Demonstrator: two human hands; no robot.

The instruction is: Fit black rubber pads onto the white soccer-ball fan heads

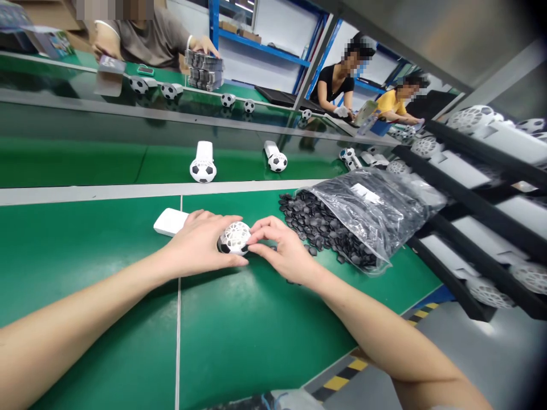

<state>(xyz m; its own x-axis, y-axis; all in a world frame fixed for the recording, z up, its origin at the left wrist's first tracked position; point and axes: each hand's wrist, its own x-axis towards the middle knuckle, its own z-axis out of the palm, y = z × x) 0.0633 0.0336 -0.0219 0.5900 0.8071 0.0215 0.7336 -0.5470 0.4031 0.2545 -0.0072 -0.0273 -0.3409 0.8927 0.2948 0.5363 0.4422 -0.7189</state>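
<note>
My left hand [200,242] is wrapped round a white device with a football-shaped head [236,236]. Its white handle [170,222] sticks out to the left beyond the hand, and the middle is hidden under my palm. White openwork covers the head, with black patches at its lower left and right edges. At the head's right side, the thumb and fingers of my right hand [276,245] pinch together on a small black piece, mostly hidden by the fingertips. Beyond the right hand, many loose black pieces [318,222] spill out of a clear plastic bag [376,205] onto the green table [256,330].
Two finished-looking football-headed devices [203,162] lie on the green conveyor belt [106,162] ahead. A black rack [470,228] of white devices stands close on the right. Across the line, a person in a brown top [149,42] handles a stack; two others work farther right.
</note>
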